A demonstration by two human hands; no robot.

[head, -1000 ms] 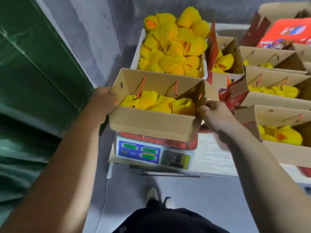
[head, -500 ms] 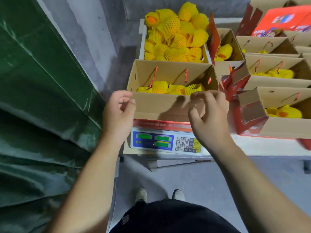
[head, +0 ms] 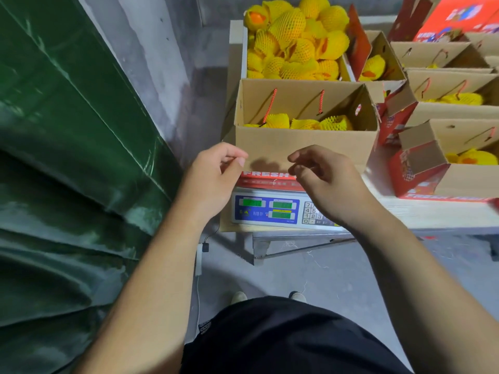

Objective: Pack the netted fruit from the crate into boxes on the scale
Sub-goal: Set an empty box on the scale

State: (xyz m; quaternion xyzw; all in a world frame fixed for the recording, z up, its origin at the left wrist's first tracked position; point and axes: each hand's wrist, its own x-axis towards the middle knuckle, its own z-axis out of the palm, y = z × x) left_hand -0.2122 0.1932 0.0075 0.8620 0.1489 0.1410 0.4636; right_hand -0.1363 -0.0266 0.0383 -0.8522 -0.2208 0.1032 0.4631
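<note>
An open cardboard box point(head: 305, 147) with red rope handles stands on the digital scale point(head: 267, 209). Several yellow-netted fruits point(head: 307, 122) lie in its bottom. Behind it the white crate point(head: 244, 49) is heaped with more netted fruit point(head: 294, 41). My left hand point(head: 216, 174) hovers just in front of the box's near left corner, fingers loosely curled and holding nothing. My right hand point(head: 324, 175) hangs before the box's front wall and over the scale's keypad, also loosely curled and holding nothing.
Several other open boxes with fruit point(head: 453, 157) crowd the wooden bench to the right, and a red printed box point(head: 456, 17) sits at the back. A green tarp point(head: 67, 157) fills the left. A cable and plug point(head: 205, 247) lie on the concrete floor.
Both hands held the box by its sides and set it on the scale, then moved to its front wall. Now they have come off the box and hang in front of it.
</note>
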